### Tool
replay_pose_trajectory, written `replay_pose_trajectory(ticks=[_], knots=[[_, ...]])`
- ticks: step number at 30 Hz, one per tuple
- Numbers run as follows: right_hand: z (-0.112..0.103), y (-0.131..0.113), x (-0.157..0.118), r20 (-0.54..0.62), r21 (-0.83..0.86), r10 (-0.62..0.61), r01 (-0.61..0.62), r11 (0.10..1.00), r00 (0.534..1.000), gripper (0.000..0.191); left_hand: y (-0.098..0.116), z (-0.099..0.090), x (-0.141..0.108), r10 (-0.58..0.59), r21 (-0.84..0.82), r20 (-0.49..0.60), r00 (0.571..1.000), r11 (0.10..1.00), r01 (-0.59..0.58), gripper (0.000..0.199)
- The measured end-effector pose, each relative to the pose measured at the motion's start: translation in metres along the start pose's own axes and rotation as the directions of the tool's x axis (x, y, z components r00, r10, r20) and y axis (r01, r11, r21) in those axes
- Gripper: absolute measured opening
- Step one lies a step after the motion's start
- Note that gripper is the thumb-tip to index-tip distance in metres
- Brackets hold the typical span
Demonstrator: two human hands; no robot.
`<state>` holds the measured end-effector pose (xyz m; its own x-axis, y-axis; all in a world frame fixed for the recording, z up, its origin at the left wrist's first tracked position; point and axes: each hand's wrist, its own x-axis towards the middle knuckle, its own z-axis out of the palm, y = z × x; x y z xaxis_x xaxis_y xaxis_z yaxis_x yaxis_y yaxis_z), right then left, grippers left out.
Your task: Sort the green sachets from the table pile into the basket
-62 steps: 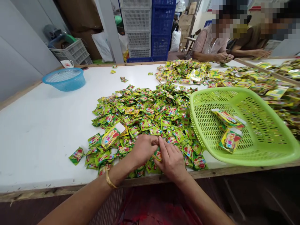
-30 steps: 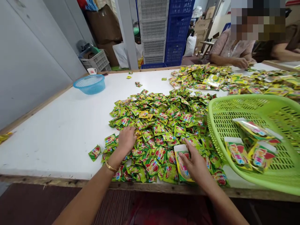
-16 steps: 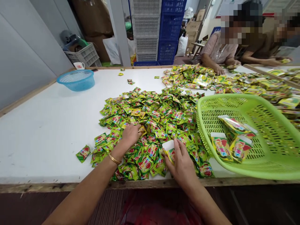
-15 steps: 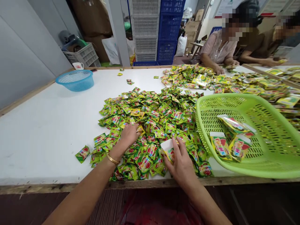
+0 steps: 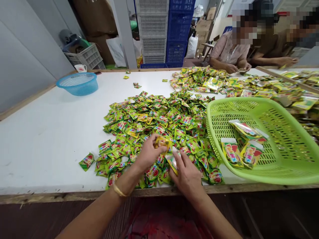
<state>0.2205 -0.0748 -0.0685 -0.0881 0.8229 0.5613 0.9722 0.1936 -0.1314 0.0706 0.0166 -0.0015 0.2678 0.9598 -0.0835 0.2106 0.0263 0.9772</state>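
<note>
A wide pile of small green packets [image 5: 149, 116] with a few yellow ones among them covers the middle of the white table. Over its near part, my left hand [image 5: 150, 153] pinches a yellow packet [image 5: 163, 143] between thumb and fingers. Just to its right, my right hand [image 5: 185, 169] grips a small white-topped pouch [image 5: 173, 162], its top close to the yellow packet. Whether the two touch is hard to make out. In the light green basket [image 5: 296, 166] at the right lie several filled-looking pouches [image 5: 231, 153].
A blue basket [image 5: 79, 87] and a white cup [image 5: 80, 68] stand at the far left. Yellow packets [image 5: 199, 78] are heaped at the back right, where a person [image 5: 230, 53] and another person [image 5: 271, 49] sit. Stacked crates [image 5: 165, 33] stand behind the table.
My left hand has lifted a yellow packet off the pile and moved right, beside the pouch. My right hand still holds the pouch, shifted slightly left. The view has shifted a little.
</note>
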Motion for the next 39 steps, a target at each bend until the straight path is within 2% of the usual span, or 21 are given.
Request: replay_pose_trajectory(ticks=[3,7,10,13,15,18,22,25,27,30,33,36,39], knots=[[0.005,0.000,0.005,-0.063,0.056,-0.003,0.007,0.998,0.998,0.045,0.000,0.023,0.000,0.086,0.091,-0.110,0.990,0.993,-0.076,0.029],[0.010,0.001,0.007,-0.115,0.082,0.014,-0.004,0.997,0.993,0.048,-0.007,0.031,-0.001,0.153,0.162,-0.155,0.976,0.978,-0.128,0.037],[0.011,0.002,0.007,-0.107,0.097,0.040,-0.029,0.995,0.993,0.054,-0.011,0.027,-0.002,0.163,0.220,-0.110,0.980,0.966,-0.136,0.040],[0.012,0.002,0.007,-0.087,0.076,0.038,-0.032,0.997,0.995,0.057,-0.010,0.024,-0.001,0.135,0.383,0.032,0.990,0.913,-0.137,0.023],[0.013,0.002,0.007,-0.092,0.065,0.007,-0.001,0.998,0.996,0.058,-0.008,0.024,0.001,0.119,0.521,0.095,0.988,0.840,-0.151,0.015],[0.014,0.003,0.007,-0.106,0.074,-0.031,0.039,0.996,0.994,0.063,-0.005,0.030,0.003,0.145,0.643,0.079,0.986,0.749,-0.162,0.017],[0.012,0.003,0.007,-0.106,0.104,-0.016,0.027,0.994,0.994,0.068,-0.008,0.039,0.001,0.179,0.654,0.015,0.984,0.742,-0.145,0.014],[0.011,0.002,0.007,-0.105,0.117,-0.008,0.020,0.993,0.994,0.069,-0.013,0.042,-0.003,0.191,0.567,-0.059,0.980,0.814,-0.125,0.009],[0.011,0.002,0.007,-0.100,0.117,-0.005,0.017,0.993,0.995,0.069,-0.015,0.040,-0.004,0.186,0.495,-0.066,0.980,0.859,-0.130,0.004],[0.010,0.003,0.006,-0.085,0.129,-0.005,0.016,0.992,0.996,0.069,-0.012,0.032,-0.005,0.199,0.482,0.059,0.978,0.852,-0.202,0.004],[0.009,0.002,0.006,-0.077,0.137,-0.038,0.048,0.989,0.996,0.070,-0.001,0.017,-0.002,0.147,0.526,0.210,0.967,0.816,-0.238,0.011],[0.007,0.001,0.006,-0.097,0.130,-0.079,0.091,0.987,0.992,0.071,0.010,0.006,0.000,0.101,0.519,0.366,0.925,0.803,-0.293,0.008],[0.006,0.000,0.006,-0.109,0.127,-0.145,0.159,0.979,0.983,0.071,0.014,0.007,-0.002,0.089,0.598,0.441,0.893,0.713,-0.366,0.013]])
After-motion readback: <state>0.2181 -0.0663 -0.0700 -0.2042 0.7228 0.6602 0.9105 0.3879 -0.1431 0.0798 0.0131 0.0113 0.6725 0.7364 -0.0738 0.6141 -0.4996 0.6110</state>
